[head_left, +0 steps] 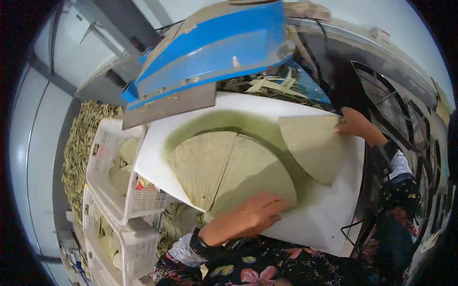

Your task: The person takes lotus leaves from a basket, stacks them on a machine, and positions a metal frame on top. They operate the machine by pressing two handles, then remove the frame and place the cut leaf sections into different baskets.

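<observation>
Pinched at its upper right corner, a pale green fan-shaped dried leaf piece point(310, 145) is held by my right hand point(360, 126) over the right side of a white board point(334, 226). Two similar ribbed leaf pieces lie side by side: the left piece point(198, 162) and the right piece point(255, 174), their narrow ends pointing toward me. My left hand point(248, 217), slightly blurred, rests over the lower part of the right piece with its fingers stretched out. A green stain point(229, 118) curves around the pieces on the board.
A blue machine arm point(210, 45) with a flat metal blade point(171, 105) spans the board's far side. Leaf scraps point(281, 86) lie behind it. White plastic baskets point(126, 171) with leaf pieces stand at left, beside a scrap heap point(81, 152). A black metal frame point(391, 95) is at right.
</observation>
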Action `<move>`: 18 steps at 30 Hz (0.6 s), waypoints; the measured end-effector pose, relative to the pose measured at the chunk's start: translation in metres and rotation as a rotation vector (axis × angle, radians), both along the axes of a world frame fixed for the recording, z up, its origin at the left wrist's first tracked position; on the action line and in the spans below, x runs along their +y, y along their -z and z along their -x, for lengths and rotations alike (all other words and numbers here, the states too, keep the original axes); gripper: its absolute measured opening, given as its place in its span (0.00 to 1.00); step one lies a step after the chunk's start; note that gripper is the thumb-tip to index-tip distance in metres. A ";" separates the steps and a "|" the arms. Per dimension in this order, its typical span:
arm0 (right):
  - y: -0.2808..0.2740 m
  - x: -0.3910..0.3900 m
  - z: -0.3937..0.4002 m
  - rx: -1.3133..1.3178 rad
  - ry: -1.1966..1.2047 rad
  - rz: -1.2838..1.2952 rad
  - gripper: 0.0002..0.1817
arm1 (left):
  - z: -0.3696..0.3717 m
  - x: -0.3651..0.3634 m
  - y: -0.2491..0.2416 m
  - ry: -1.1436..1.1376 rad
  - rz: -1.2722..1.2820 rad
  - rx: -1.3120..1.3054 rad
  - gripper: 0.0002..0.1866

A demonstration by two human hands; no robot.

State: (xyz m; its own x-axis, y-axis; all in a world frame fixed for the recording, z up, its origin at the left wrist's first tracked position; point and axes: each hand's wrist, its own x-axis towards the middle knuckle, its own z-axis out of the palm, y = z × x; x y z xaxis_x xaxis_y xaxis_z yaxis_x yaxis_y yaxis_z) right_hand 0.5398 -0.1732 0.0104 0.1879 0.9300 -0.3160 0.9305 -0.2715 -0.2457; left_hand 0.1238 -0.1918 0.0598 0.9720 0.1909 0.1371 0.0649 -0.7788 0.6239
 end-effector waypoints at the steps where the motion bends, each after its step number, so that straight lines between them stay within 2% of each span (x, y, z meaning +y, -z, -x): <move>1: 0.007 -0.001 -0.001 -0.040 0.015 -0.054 0.39 | 0.016 -0.001 0.006 -0.084 0.006 -0.052 0.19; 3: 0.011 -0.004 0.002 -0.079 0.026 -0.111 0.37 | 0.044 -0.002 0.009 -0.171 0.010 -0.105 0.17; 5: 0.004 -0.009 0.010 0.004 0.118 -0.237 0.32 | 0.066 -0.003 0.010 -0.272 0.227 -0.005 0.18; 9: 0.002 -0.015 0.022 -0.029 0.140 -0.226 0.29 | 0.092 -0.004 0.023 -0.310 0.202 -0.118 0.16; 11: 0.017 -0.021 0.021 -0.189 0.079 -0.388 0.22 | 0.108 -0.005 0.032 -0.284 0.228 -0.223 0.15; 15: 0.001 -0.032 0.050 -0.210 0.197 -0.352 0.22 | 0.143 -0.003 0.027 -0.287 0.244 -0.315 0.13; 17: -0.009 -0.037 0.068 0.026 0.318 -0.370 0.20 | 0.160 0.000 0.030 -0.333 0.317 -0.303 0.12; 18: -0.018 -0.039 0.076 0.013 0.327 -0.375 0.20 | 0.171 0.001 0.034 -0.319 0.317 -0.314 0.12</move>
